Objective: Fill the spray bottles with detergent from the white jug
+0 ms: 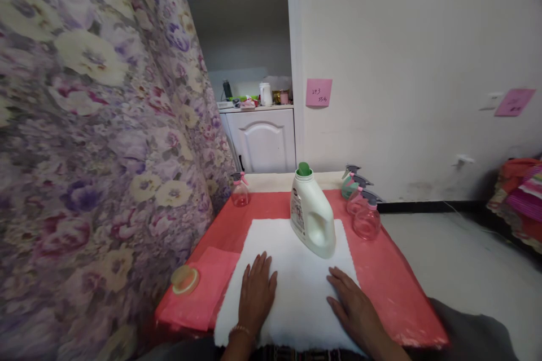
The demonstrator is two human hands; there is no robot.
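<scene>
My left hand (257, 292) lies flat on a white cloth (292, 293), its fingers stretched out and nothing in it. On the cloth's right side rests my right hand (349, 299), fingers apart, also without anything in it. Beyond both hands a large white jug (315, 217) with a moulded side handle stands upright on the far part of the cloth. Something green (303, 169) sits in the jug's mouth. Neither hand touches the jug; the right one is nearer to it.
Several spray bottles, among them a pink one (366, 223), stand at the far right of the red-covered table (398, 287). Another spray bottle (240, 192) is at far left. A roll of tape (185, 280) lies on pink sheeting (212, 276). A floral curtain (105, 152) borders the left.
</scene>
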